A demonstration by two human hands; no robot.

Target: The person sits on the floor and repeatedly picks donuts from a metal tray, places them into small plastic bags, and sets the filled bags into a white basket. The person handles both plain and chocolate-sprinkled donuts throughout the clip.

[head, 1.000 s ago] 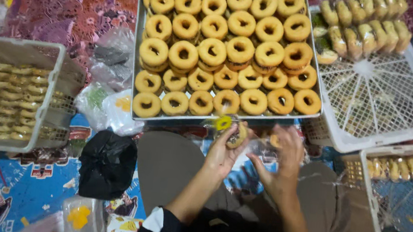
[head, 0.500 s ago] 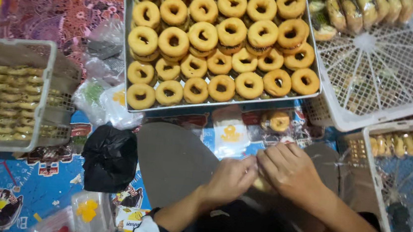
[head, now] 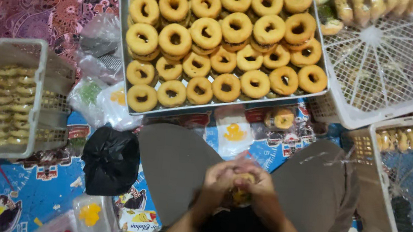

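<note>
Head view: both hands are seen low in the centre of the frame, drawn together over the lap between the two knees. The left hand (head: 218,179) and the right hand (head: 260,188) are cupped around a small doughnut in a clear wrapper (head: 242,194), of which only a yellowish patch shows between the fingers (head: 234,168). The fingers of both hands are curled closed on this wrapped doughnut; how far the wrapper is sealed cannot be told, since the hands cover it.

A second ago the hands were raised near the tray's lower edge with the doughnut and a yellow-marked wrapper held up; since then they have been pulled back towards the body and brought lower. This is judged to mean that the doughnut has been picked and is now being enclosed in its wrapper, rather than being chosen.

In the upper centre of the frame a metal tray (head: 120,73) is filled with rows of ring doughnuts (head: 206,34). Just below the tray, on the patterned floor mat (head: 21,189), one already wrapped doughnut (head: 282,118) and an empty wrapper with a yellow print (head: 235,132) are laid. A black plastic bag (head: 110,160) is set at the lower left beside the knee. A grey crate of pale pastries (head: 39,96) is seen at the left edge, a white lattice basket (head: 384,72) at the upper right, and another white basket (head: 367,160) with small rolls at the right edge.
</note>
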